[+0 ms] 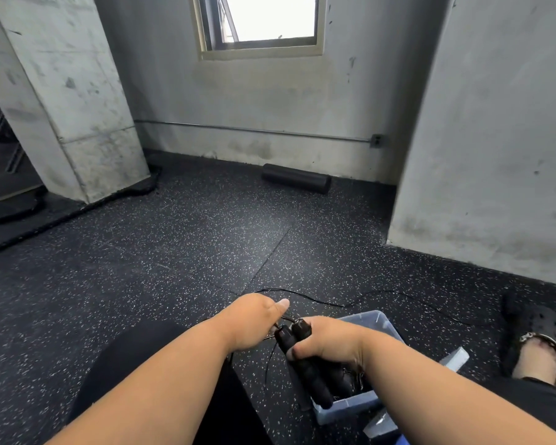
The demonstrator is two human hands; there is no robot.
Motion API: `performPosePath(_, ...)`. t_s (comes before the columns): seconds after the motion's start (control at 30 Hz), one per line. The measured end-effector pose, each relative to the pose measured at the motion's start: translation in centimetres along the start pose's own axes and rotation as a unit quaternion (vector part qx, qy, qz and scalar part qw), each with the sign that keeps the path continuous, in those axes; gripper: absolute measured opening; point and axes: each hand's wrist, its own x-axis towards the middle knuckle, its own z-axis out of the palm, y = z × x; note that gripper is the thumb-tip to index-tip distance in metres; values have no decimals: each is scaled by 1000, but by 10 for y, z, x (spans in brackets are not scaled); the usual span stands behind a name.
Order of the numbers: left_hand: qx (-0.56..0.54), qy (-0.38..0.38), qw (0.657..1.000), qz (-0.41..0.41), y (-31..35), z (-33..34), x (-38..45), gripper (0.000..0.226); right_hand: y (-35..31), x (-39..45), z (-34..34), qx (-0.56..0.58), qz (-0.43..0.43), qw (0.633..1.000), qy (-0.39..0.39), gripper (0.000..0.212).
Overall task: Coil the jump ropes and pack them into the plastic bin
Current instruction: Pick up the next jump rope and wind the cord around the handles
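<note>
Speckled black floor (174,252) is filling a grey-walled room. Right hand (331,343) is gripping two black handles (305,364) side by side, fingers curled round them, long axes tilting down into the bin (379,319). Left hand (254,319), just beside, is pinching the cord (318,300).
</note>
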Motion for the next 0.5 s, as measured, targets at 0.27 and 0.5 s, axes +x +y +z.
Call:
performPosePath(0.27,-97,38,994,24,-12,-5,4,47,-6,-4,4,106,-40,993,22,24)
performPosePath(0.5,-198,65,978,-4,-14,-9,4,46,-9,-6,-6,115,-46,992,19,24)
